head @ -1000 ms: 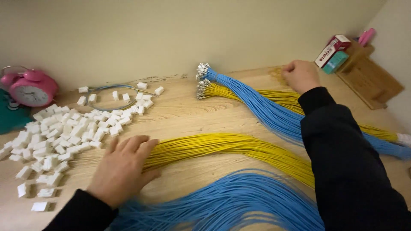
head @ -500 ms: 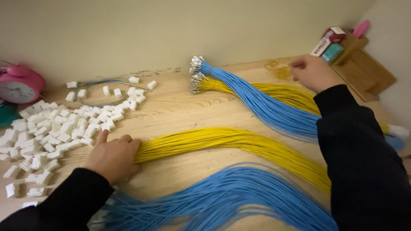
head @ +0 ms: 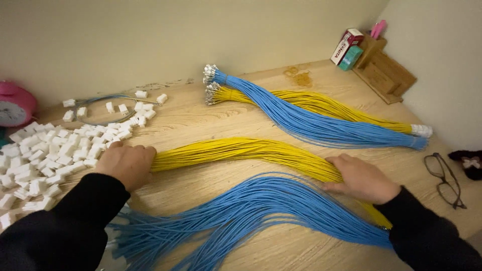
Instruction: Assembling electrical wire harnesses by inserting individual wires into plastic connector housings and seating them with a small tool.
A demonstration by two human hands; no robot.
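The near yellow wire bundle [head: 241,150] lies across the middle of the wooden table [head: 201,118] in front of you, a thick sheaf of thin, bright yellow wires that runs in a shallow arch from left to right and narrows toward its right end. Your left hand [head: 128,163] covers its left end, fingers curled down over the wires; whether they actually grip the sheaf you cannot tell from this angle. Your right hand [head: 360,178] rests on the right part of the bundle, fingers spread and flat on the wires, pressing rather than clenched. Just below it, nearer to you, a loose blue wire bundle [head: 241,211] fans out and touches the yellow one under your right hand. Farther back a second blue bundle [head: 306,120] crosses a second yellow bundle [head: 331,105], their metal-tipped ends close to the wall. A heap of small white plastic connectors [head: 55,150] lies beside your left hand, with a pink alarm clock [head: 14,105] behind it. A pair of glasses [head: 444,178] sits at the right edge.
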